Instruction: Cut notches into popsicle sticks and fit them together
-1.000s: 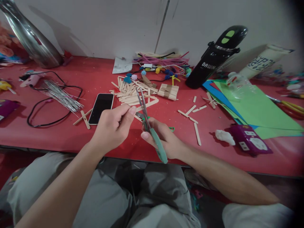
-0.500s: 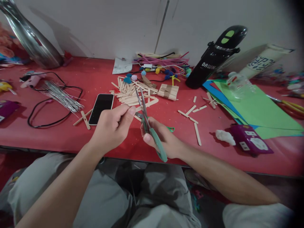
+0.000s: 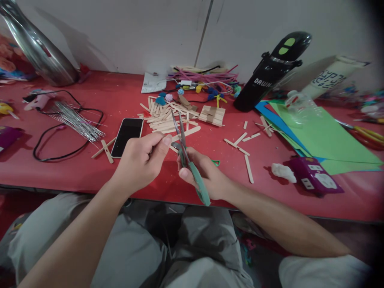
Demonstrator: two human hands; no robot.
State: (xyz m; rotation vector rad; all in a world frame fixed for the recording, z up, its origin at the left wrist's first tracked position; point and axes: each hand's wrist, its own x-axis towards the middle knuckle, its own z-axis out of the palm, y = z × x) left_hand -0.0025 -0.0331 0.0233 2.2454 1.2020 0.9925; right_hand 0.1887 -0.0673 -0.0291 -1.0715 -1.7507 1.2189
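My left hand is closed in a pinch on one end of a wooden craft stick. The stick points up and to the right, crossing at the scissor blades. In my right hand is a pair of scissors with green handles, fingers wrapped round the grips. The blades point away from me and stand slightly apart. Just beyond them lies a loose pile of craft sticks. A small raft of sticks joined by a brown strip lies right of the pile.
A phone and a bundle of thin wires lie left on the red tabletop. Cut stick pieces are scattered right. A black bottle, coloured paper and a purple box stand or lie further right.
The far end of the craft stick has dipped slightly, and the scissor blades have shifted a little. Both hands keep their grips; the whole view has moved slightly.
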